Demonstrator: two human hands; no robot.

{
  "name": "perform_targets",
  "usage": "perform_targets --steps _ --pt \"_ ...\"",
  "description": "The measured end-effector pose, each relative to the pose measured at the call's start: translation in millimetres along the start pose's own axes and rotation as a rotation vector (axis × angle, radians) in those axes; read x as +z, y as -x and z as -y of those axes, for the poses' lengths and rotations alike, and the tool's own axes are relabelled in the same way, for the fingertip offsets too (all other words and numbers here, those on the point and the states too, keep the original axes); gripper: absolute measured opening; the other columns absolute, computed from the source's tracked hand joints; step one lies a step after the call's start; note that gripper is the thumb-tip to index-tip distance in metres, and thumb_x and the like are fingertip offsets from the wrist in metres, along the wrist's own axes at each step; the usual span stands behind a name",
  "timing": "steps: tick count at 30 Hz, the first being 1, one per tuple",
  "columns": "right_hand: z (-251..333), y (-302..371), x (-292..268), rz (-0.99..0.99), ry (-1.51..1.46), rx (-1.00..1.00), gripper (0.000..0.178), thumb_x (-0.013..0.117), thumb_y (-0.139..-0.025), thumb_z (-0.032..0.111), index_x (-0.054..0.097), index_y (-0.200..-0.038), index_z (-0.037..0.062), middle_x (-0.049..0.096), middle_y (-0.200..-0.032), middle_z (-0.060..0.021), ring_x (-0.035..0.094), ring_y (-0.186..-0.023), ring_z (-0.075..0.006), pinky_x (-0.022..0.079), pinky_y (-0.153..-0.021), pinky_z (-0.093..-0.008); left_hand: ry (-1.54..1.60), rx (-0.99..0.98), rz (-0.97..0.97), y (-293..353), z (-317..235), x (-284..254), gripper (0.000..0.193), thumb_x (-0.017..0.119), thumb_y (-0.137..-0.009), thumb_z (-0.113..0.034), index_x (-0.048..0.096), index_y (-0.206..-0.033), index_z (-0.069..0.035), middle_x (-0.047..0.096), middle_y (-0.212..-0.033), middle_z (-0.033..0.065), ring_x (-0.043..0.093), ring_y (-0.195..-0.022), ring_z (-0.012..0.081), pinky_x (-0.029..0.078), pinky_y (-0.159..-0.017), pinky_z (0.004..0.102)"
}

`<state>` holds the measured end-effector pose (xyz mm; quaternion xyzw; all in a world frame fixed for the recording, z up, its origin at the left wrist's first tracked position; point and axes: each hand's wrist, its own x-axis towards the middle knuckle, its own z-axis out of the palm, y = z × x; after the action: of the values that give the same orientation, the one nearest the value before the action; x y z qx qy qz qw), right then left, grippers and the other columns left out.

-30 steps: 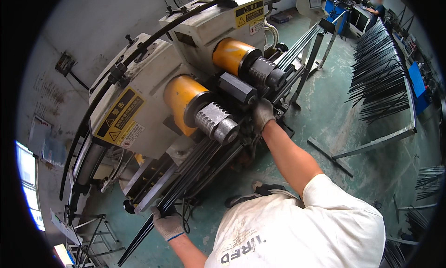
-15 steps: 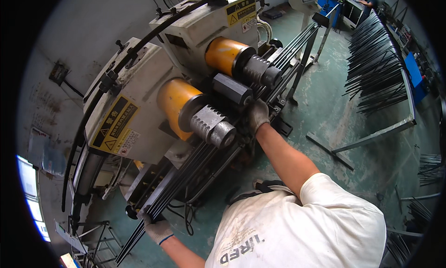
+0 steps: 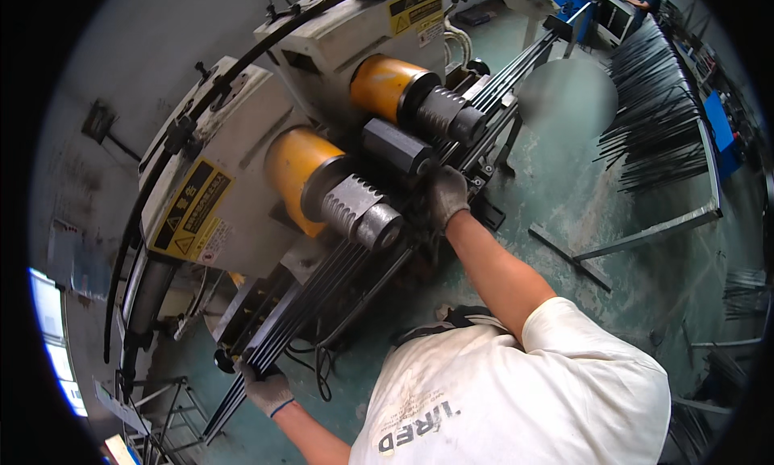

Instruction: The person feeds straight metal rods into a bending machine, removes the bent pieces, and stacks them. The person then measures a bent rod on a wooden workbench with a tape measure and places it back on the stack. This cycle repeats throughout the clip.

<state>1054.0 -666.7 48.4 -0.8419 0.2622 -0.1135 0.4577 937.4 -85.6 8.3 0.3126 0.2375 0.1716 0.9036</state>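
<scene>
My left hand (image 3: 268, 390), in a grey work glove, is closed round a bundle of long dark metal rods (image 3: 284, 329) near their lower-left end. The rods run up to the right, under the rollers of a large grey machine (image 3: 218, 142). My right hand (image 3: 448, 197), also gloved, reaches in beside a black hexagonal block (image 3: 397, 147). Its fingers are hidden behind the machine parts, so what they hold does not show. On either side of that block, a ridged metal roller (image 3: 364, 211) and a second ridged roller (image 3: 451, 114) stick out from orange cylinders (image 3: 302, 170).
A black hose (image 3: 181, 138) arches over the machine. At right stands a rack (image 3: 645, 235) hung with many dark rods (image 3: 649, 114). A loose dark bar (image 3: 568, 257) lies on the green floor. Another person (image 3: 647, 1) is at the far right, and a metal frame (image 3: 165, 417) stands at lower left.
The whole view has shifted slightly, so the machine appears a little further left. The left hand stays on the rods, and the right hand remains beside the hexagonal block.
</scene>
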Motion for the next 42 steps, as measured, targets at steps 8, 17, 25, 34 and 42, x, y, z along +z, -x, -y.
perform_targets --steps 8,17,25,34,42 --pt "-47 26 11 -0.176 -1.058 0.099 0.030 0.073 -0.116 0.029 0.081 -0.121 0.0008 0.082 -0.104 -0.0031 0.074 -0.095 -0.0146 0.059 -0.086 -0.0321 0.014 -0.007 -0.108 22 48 39 0.034 0.069 -0.116 -0.027 0.078 -0.132 0.001 0.082 -0.133 0.0155 0.076 -0.124 0.0307 0.058 -0.119 0.0469" --pt "-88 23 16 -0.272 -0.925 0.141 0.030 0.078 -0.113 0.030 0.082 -0.116 -0.0001 0.080 -0.104 -0.0013 0.069 -0.093 -0.0111 0.056 -0.085 -0.0299 -0.028 -0.054 -0.030 50 79 69 0.049 0.074 -0.113 -0.038 0.071 -0.147 -0.003 0.076 -0.148 0.0150 0.069 -0.139 0.0350 0.055 -0.123 0.0533" --pt "-141 64 19 -0.164 -0.438 0.127 0.042 0.074 -0.114 0.028 0.078 -0.138 -0.0065 0.083 -0.124 -0.0087 0.071 -0.111 -0.0189 0.055 -0.102 -0.0349 0.086 -0.136 0.219 82 27 58 0.056 0.069 -0.113 -0.042 0.066 -0.155 -0.006 0.071 -0.156 0.0137 0.065 -0.144 0.0360 0.046 -0.129 0.0546" --pt "-317 154 35 -0.010 -0.224 0.388 0.034 0.073 -0.111 0.039 0.079 -0.107 0.0064 0.066 -0.079 0.0014 0.052 -0.063 -0.0142 0.038 -0.058 -0.0353 0.180 0.096 -0.107 12 -93 -35 0.043 0.050 -0.121 -0.027 0.063 -0.152 0.001 0.071 -0.151 0.0195 0.065 -0.143 0.0397 0.048 -0.128 0.0562" --pt "-293 260 62 0.075 -0.062 0.441 0.030 0.075 -0.109 0.027 0.078 -0.105 -0.0022 0.074 -0.089 -0.0058 0.063 -0.080 -0.0187 0.050 -0.077 -0.0367 0.125 0.217 -0.269 -30 -224 -168 0.027 0.057 -0.117 -0.022 0.071 -0.130 -0.003 0.079 -0.128 0.0151 0.075 -0.124 0.0377 0.059 -0.116 0.0559"
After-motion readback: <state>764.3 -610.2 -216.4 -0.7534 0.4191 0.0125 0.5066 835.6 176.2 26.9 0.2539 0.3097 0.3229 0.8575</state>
